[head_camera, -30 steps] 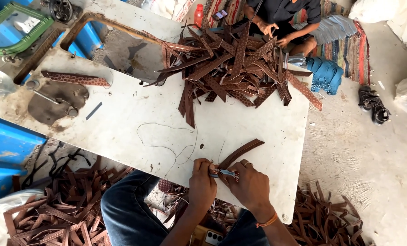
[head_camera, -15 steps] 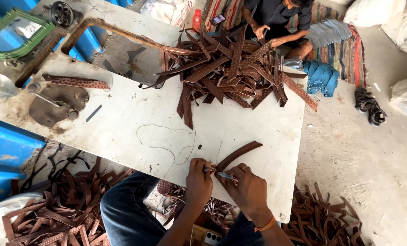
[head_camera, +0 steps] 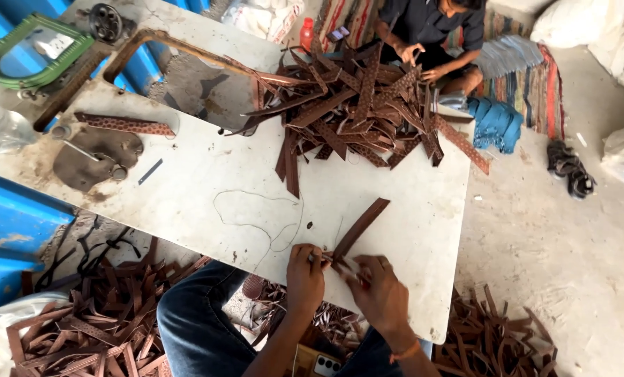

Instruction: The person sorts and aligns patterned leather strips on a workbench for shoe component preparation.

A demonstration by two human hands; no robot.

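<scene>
My left hand (head_camera: 305, 272) and right hand (head_camera: 380, 293) both pinch the near end of a brown strap (head_camera: 361, 227) at the white table's (head_camera: 207, 188) six o'clock edge. A strap pile (head_camera: 357, 108) lies at twelve o'clock, well apart; another person (head_camera: 430, 28) sits beyond it.

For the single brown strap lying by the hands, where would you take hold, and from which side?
Take the brown strap at its free far end, coming from the right over bare table. It lies flat and slanted, and its near end is already under the left hand and right hand.
</scene>
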